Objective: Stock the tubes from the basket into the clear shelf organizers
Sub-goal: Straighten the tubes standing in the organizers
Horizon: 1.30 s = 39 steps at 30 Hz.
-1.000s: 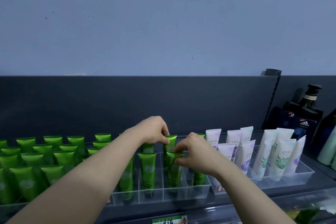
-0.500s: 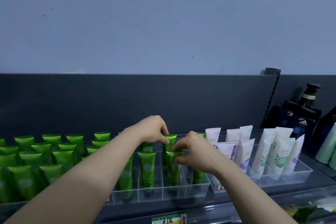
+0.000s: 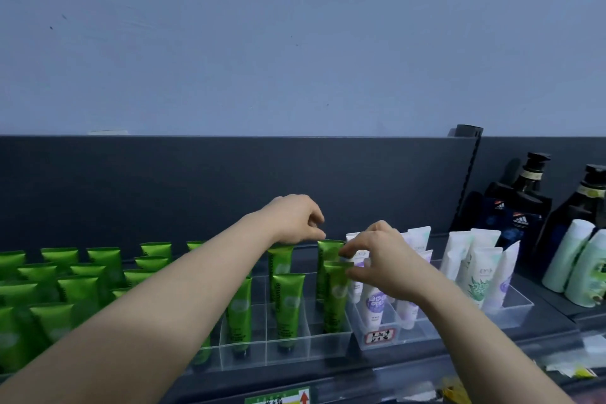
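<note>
The right hand (image 3: pixel 383 259) pinches the flat crimped top of a green plastic tube (image 3: pixel 334 298) between thumb and forefinger, its grip clamped on that edge. This tube stands upright, cap down, in the rightmost column of a clear divided plastic organizer (image 3: pixel 305 349) on the dark shelf (image 3: pixel 410 371). It is just in front of a second green tube (image 3: pixel 328 251) in the same column. The left hand (image 3: pixel 295 220) sits with fingers curled over the top of a rear green tube (image 3: pixel 280 259) one column to the left. Whether its grip is clamped on that tube I cannot tell. More green tubes (image 3: pixel 82 285) stand in rows at the left. Just right of the organizer, clear bins (image 3: pixel 511 315) hold white and lilac tubes (image 3: pixel 375 305). Farther right stand dark pump bottles (image 3: pixel 524 203) and pale green bottles (image 3: pixel 565 259).
</note>
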Each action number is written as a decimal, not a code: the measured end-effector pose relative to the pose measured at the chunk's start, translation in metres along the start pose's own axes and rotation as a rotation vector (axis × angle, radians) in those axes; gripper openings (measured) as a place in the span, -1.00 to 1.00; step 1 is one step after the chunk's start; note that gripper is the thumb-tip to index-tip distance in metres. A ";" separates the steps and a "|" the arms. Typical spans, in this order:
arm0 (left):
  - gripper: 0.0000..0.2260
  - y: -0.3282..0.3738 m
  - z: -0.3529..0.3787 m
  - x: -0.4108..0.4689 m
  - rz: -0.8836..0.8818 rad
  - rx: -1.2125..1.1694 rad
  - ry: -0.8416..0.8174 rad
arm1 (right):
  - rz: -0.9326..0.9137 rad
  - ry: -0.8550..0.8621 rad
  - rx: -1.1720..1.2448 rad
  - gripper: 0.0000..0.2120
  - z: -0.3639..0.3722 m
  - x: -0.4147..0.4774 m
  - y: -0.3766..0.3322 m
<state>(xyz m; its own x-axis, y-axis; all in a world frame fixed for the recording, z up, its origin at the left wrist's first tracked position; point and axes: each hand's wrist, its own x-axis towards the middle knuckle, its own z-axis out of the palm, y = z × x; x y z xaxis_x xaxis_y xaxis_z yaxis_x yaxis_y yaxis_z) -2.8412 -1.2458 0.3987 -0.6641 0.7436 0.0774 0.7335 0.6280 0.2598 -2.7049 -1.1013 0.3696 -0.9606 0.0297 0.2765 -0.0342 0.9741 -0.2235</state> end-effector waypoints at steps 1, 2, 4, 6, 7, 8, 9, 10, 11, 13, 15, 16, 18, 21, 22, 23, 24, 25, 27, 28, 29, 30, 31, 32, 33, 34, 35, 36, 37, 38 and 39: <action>-0.65 0.005 0.003 0.004 0.002 0.017 -0.021 | -0.004 -0.010 -0.015 -0.73 0.004 0.000 0.001; -0.67 0.009 0.006 0.007 0.001 0.033 -0.035 | -0.008 -0.020 -0.027 -0.73 0.007 0.002 0.002; -0.75 0.012 0.013 0.012 -0.019 0.050 -0.051 | -0.025 -0.026 -0.040 -0.74 0.013 0.004 0.003; -0.85 0.011 0.019 0.016 -0.050 0.046 -0.054 | -0.042 -0.022 -0.018 -0.76 0.015 0.005 0.005; -0.89 0.010 0.022 0.017 -0.064 0.040 -0.048 | -0.048 -0.019 -0.001 -0.78 0.016 0.005 0.006; -0.91 0.009 0.023 0.017 -0.077 0.032 -0.036 | -0.052 -0.016 0.018 -0.79 0.016 0.006 0.007; -0.93 0.007 0.024 0.016 -0.088 0.021 -0.022 | -0.058 -0.013 0.038 -0.80 0.017 0.005 0.009; -0.94 0.006 0.025 0.014 -0.097 0.010 -0.009 | -0.065 -0.009 0.059 -0.81 0.017 0.005 0.009; -0.95 0.005 0.025 0.012 -0.101 0.002 0.003 | -0.074 -0.004 0.076 -0.81 0.016 0.005 0.010; -0.93 0.003 0.026 0.007 -0.112 -0.006 0.018 | -0.101 -0.001 0.081 -0.82 0.016 0.005 0.010; -0.92 0.001 0.026 0.003 -0.129 -0.023 0.028 | -0.129 -0.003 0.066 -0.82 0.017 0.005 0.008; -0.93 0.000 0.026 0.002 -0.137 -0.032 0.030 | -0.137 -0.006 0.063 -0.83 0.017 0.005 0.008; -0.93 -0.002 0.026 0.001 -0.145 -0.045 0.028 | -0.141 -0.008 0.070 -0.83 0.019 0.006 0.008; -0.92 -0.001 0.025 -0.001 -0.145 -0.058 0.025 | -0.146 -0.006 0.081 -0.83 0.021 0.007 0.009; -0.91 -0.001 0.025 -0.002 -0.144 -0.064 0.023 | -0.150 -0.005 0.083 -0.83 0.021 0.008 0.010; -0.90 0.000 0.024 -0.003 -0.143 -0.068 0.020 | -0.154 -0.005 0.084 -0.83 0.021 0.008 0.010; -0.90 0.001 0.024 -0.004 -0.142 -0.071 0.020 | -0.155 -0.006 0.089 -0.84 0.021 0.008 0.010; -0.89 0.002 0.024 -0.005 -0.141 -0.074 0.019 | -0.154 -0.010 0.102 -0.84 0.022 0.008 0.010; -0.90 0.002 0.023 -0.006 -0.139 -0.085 0.014 | -0.139 -0.020 0.154 -0.86 0.023 0.008 0.012; -0.90 0.003 0.024 -0.007 -0.138 -0.090 0.012 | -0.128 -0.026 0.183 -0.87 0.024 0.007 0.013; -0.91 0.003 0.024 -0.008 -0.137 -0.096 0.011 | -0.118 -0.033 0.204 -0.87 0.025 0.007 0.014; -0.91 0.002 0.025 -0.009 -0.137 -0.100 0.009 | -0.112 -0.037 0.213 -0.87 0.025 0.007 0.015; -0.90 0.002 0.025 -0.010 -0.135 -0.100 0.006 | -0.108 -0.041 0.215 -0.87 0.026 0.007 0.016; -0.89 0.002 0.024 -0.011 -0.131 -0.096 0.004 | -0.103 -0.046 0.215 -0.87 0.026 0.007 0.017; -0.87 0.003 0.024 -0.011 -0.128 -0.089 0.002 | -0.097 -0.050 0.218 -0.86 0.026 0.006 0.017; -0.86 0.003 0.025 -0.011 -0.127 -0.085 0.004 | -0.092 -0.051 0.224 -0.86 0.026 0.006 0.017; -0.86 0.003 0.025 -0.011 -0.128 -0.084 0.010 | -0.090 -0.046 0.229 -0.85 0.026 0.005 0.017; -0.87 0.003 0.026 -0.011 -0.130 -0.087 0.021 | -0.089 -0.037 0.230 -0.85 0.027 0.005 0.017; -0.88 0.003 0.027 -0.011 -0.135 -0.092 0.034 | -0.090 -0.025 0.228 -0.85 0.027 0.005 0.016; -0.88 0.003 0.028 -0.010 -0.139 -0.096 0.046 | -0.091 -0.011 0.225 -0.85 0.027 0.005 0.016; -0.89 0.003 0.029 -0.010 -0.142 -0.100 0.055 | -0.088 0.002 0.224 -0.84 0.028 0.005 0.016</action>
<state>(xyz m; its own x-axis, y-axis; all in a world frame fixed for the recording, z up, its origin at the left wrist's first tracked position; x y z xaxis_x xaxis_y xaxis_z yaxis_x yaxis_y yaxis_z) -2.8280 -1.2445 0.3713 -0.7689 0.6337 0.0852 0.6156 0.6977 0.3663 -2.7175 -1.0922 0.3416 -0.9507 -0.0523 0.3056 -0.1782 0.8988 -0.4006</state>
